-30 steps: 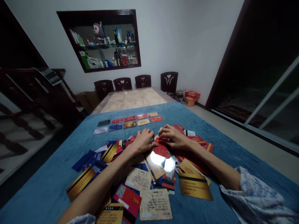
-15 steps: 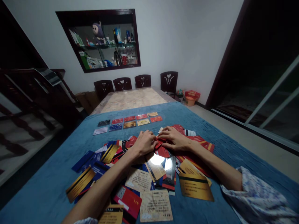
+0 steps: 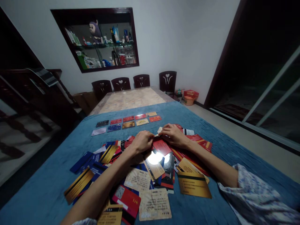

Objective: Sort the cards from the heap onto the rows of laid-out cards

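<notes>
My left hand (image 3: pixel 142 142) and my right hand (image 3: pixel 173 135) meet over the far side of a loose pile of plastic cards. Between their fingertips is a thin card (image 3: pixel 157 135), seen nearly edge-on; its face is hidden. Both hands are closed on it, one at each end. Just below the fingers lies a red card (image 3: pixel 161 147). Nearer to me are a glare-lit gold card (image 3: pixel 155 170), beige printed cards (image 3: pixel 155 204) and a gold card with a dark stripe (image 3: pixel 194 184). Blue cards (image 3: pixel 85 162) lie left of my left forearm, partly covering one another.
Beyond the pile, cards lie in two spaced rows, among them a black card (image 3: pixel 102 123) and a white card (image 3: pixel 98 131). A blue cloth (image 3: pixel 77 137) covers the near table. Dark chairs (image 3: pixel 167 81) stand by the far end.
The red card between my hands now lies lower on the pile, and a thin card shows edge-on at my fingertips. The view has shifted slightly.
</notes>
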{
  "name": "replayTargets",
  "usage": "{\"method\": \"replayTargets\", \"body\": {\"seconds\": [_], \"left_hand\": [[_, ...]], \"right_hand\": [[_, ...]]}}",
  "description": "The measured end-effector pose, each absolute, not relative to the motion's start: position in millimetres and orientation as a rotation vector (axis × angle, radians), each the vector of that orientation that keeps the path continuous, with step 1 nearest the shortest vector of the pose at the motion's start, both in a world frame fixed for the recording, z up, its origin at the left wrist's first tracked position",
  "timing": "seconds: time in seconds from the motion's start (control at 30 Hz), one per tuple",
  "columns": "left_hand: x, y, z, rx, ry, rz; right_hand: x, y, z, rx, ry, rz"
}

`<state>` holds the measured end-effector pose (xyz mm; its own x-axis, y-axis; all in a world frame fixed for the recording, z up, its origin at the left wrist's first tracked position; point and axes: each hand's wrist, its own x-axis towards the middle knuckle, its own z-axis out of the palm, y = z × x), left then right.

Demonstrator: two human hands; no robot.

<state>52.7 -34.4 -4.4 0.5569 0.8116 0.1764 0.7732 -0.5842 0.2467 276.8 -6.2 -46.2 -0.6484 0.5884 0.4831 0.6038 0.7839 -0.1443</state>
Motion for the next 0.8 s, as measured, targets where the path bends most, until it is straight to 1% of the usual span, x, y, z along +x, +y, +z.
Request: {"method": "replayTargets", "body": {"seconds": [0.57, 0.8], "left_hand": [[44, -23, -12, 2.311, 1.334, 0.678], [46, -21, -15, 2.278, 1.367, 0.693]], "right_hand": [[268, 4, -55, -1.065, -2.338, 0.094], [267, 8, -57, -1.095, -2.306, 0.126]]}}
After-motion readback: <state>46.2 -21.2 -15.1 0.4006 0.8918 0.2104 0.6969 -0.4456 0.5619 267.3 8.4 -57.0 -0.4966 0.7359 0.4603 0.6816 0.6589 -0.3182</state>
